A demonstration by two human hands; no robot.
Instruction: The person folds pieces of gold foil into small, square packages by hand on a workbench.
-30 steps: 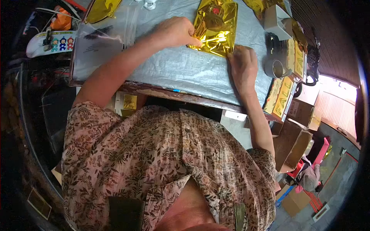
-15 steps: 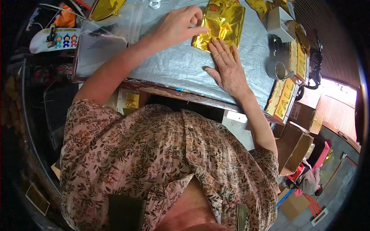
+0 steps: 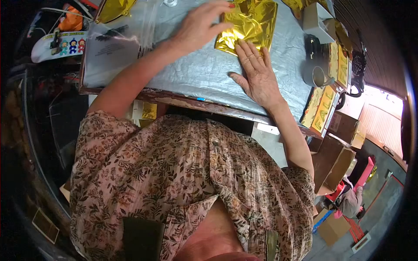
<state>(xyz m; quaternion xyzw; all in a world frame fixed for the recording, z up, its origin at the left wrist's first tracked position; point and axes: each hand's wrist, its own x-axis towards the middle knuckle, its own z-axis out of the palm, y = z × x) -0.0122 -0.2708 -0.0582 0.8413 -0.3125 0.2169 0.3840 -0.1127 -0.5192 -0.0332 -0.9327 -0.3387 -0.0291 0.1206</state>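
Head camera looks down at the silver-grey covered table (image 3: 204,74), where the shiny gold foil bag (image 3: 254,21) lies at the far edge, in the middle. The right hand (image 3: 257,71) is flat, palm down, with its fingers stretched forward and their tips pressing the bag's near edge. The left hand (image 3: 202,24) is curled, pinching the bag's left edge between thumb and fingers. A grey mug (image 3: 317,76) stands well off to the right.

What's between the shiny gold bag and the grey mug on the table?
Only bare silvery table cover lies between the gold bag and the grey mug. The head view shows it.
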